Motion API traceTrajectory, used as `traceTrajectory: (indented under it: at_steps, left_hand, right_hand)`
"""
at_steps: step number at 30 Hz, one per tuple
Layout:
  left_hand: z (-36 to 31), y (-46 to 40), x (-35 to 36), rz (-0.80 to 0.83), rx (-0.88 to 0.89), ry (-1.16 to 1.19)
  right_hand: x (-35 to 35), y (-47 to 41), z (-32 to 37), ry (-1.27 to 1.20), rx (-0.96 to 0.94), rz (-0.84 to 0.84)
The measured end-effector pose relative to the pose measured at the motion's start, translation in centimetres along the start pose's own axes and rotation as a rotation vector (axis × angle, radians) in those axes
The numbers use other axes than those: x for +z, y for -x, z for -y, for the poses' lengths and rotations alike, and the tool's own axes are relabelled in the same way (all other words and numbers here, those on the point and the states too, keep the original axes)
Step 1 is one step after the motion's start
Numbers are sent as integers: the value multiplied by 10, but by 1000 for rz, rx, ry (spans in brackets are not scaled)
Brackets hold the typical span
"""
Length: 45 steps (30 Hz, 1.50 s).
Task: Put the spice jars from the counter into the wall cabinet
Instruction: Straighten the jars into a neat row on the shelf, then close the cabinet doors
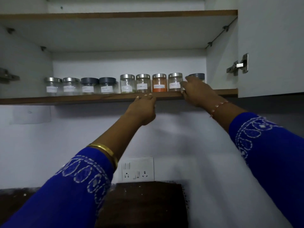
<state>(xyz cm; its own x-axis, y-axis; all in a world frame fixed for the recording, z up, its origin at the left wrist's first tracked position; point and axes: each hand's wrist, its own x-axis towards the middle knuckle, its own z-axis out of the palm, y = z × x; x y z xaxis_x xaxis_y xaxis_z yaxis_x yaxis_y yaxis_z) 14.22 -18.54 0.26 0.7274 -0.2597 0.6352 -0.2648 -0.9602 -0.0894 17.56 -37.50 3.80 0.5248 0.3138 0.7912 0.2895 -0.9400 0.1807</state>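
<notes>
The wall cabinet's lower shelf [82,98] carries a row of several labelled spice jars. Among them are a steel-lidded jar at the far left [52,86], a dark-lidded jar [89,86] and a jar of orange powder [159,83]. At the right end stands a dark-lidded jar [197,76], mostly hidden behind my right hand [198,91], whose fingers curl round it. My left hand [143,107] grips the shelf's front edge below the middle jars, fingertips on top of the board.
The cabinet's right door [271,46] stands open with a steel hinge [238,65]. An upper shelf [115,14] is above. Below are a white wall with a switch-and-socket plate [137,168] and a dark counter [144,203].
</notes>
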Motion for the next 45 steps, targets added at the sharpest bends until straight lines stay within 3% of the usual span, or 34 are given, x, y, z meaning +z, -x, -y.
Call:
traceTrajectory:
  at_steps: [5,14,25,32,45]
  left_hand:
    - [57,37,-16,-130,-21,79]
    - [119,124,-61,-181,-176,103]
    - [124,243,-146,-275,-383,89]
    - [122,302,-183,-226,-376,26]
    - [198,362,-280,-451,-356,-31]
  right_hand:
    - [-10,3,68,14,-31,-106]
    - [-56,15,157,-41,-79,-66]
    - [-116,74,252,-218,-228,-91]
    - [-132,100,313,-312,-251,-52]
    - [-170,78,460,-416,-346,-97]
